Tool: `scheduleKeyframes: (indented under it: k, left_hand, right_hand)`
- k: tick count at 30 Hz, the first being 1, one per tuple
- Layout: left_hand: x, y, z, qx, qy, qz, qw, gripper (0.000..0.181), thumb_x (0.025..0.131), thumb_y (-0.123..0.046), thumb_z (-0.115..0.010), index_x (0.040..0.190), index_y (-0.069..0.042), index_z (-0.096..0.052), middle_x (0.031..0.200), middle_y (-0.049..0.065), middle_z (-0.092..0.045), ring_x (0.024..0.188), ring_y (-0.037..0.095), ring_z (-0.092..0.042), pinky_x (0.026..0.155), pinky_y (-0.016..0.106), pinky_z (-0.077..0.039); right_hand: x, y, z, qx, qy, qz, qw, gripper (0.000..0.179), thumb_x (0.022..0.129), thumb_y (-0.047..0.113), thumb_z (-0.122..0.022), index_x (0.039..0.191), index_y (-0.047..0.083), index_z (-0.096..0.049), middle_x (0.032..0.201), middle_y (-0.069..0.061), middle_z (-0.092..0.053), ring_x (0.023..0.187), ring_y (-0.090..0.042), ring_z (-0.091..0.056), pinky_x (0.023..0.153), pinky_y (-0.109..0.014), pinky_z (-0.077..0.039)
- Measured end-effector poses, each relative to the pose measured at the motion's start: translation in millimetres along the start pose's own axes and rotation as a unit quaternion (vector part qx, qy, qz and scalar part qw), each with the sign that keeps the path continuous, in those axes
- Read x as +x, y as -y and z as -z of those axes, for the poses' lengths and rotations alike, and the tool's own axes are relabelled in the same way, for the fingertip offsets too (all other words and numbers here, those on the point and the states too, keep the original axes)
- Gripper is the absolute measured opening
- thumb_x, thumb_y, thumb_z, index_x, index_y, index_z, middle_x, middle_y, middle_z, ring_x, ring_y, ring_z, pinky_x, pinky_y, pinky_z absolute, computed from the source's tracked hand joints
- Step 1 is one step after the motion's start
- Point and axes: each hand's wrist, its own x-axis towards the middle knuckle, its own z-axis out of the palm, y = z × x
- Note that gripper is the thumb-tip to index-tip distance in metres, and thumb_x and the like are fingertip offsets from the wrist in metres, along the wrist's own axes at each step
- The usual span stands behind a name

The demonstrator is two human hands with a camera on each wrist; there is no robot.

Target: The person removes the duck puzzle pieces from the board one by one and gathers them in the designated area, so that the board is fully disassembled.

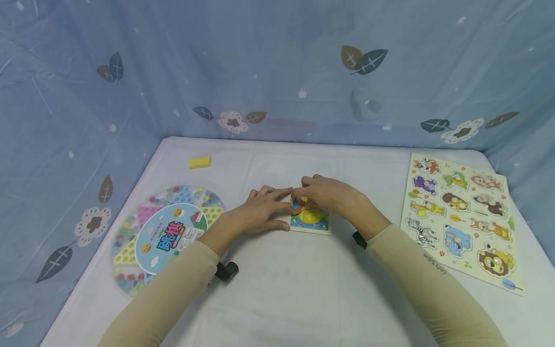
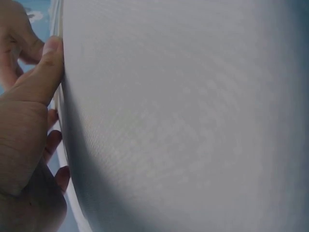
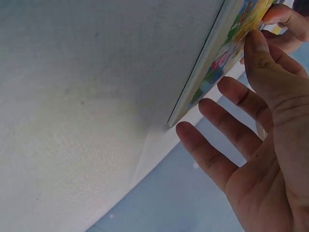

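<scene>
A small square picture puzzle (image 1: 311, 224), showing a yellow bird on blue, lies mid-table. My left hand (image 1: 262, 210) is at its left side, with thumb and fingers extended and touching the edge. From the upper right, my right hand (image 1: 327, 193) reaches over the board, thumb and forefinger pinching a puzzle piece mostly hidden by the fingers. In the right wrist view, the thumb of the right hand (image 3: 285, 106) meets the picture surface of the puzzle (image 3: 224, 58) while the other fingers spread loosely. The left wrist view shows the left hand's thumb (image 2: 46, 72) along the board's edge.
At left lies a round Chinese checkers set (image 1: 125, 260) with a blue label and coloured beads, partly under the left forearm. A yellow block (image 1: 200, 162) sits at the back left. To the right is a large animal peg-style board (image 1: 459, 217). Patterned blue curtains (image 1: 277, 72) surround the table.
</scene>
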Motion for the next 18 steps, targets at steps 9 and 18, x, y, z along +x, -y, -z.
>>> scheduleKeyframes:
  k: [9, 18]
  left_hand:
    - [1.1, -1.6, 0.4, 0.002, 0.001, -0.005, 1.0, 0.05, 0.097, -0.063, -0.056, 0.145, -0.049, -0.053, 0.173, -0.009, -0.012, 0.145, 0.028, -0.031, 0.094, 0.047, -0.034]
    - [1.5, -0.2, 1.8, 0.0, 0.003, 0.004, 1.0, 0.051, 0.096, -0.064, -0.057, 0.145, -0.05, -0.053, 0.172, -0.006, -0.016, 0.146, 0.029, -0.029, 0.095, 0.047, -0.034]
  right_hand:
    - [-2.3, -0.9, 0.4, 0.042, -0.016, 0.005, 0.999, 0.042, 0.099, 0.017, -0.071, 0.136, 0.033, -0.061, 0.111, 0.001, -0.058, 0.099, -0.021, -0.057, 0.088, -0.04, -0.054]
    - [-7.1, -4.2, -5.0, 0.076, -0.057, 0.035, 0.9948, 0.032, 0.095, 0.011, -0.075, 0.121, 0.025, -0.063, 0.126, 0.004, -0.065, 0.117, -0.025, -0.058, 0.097, -0.051, -0.049]
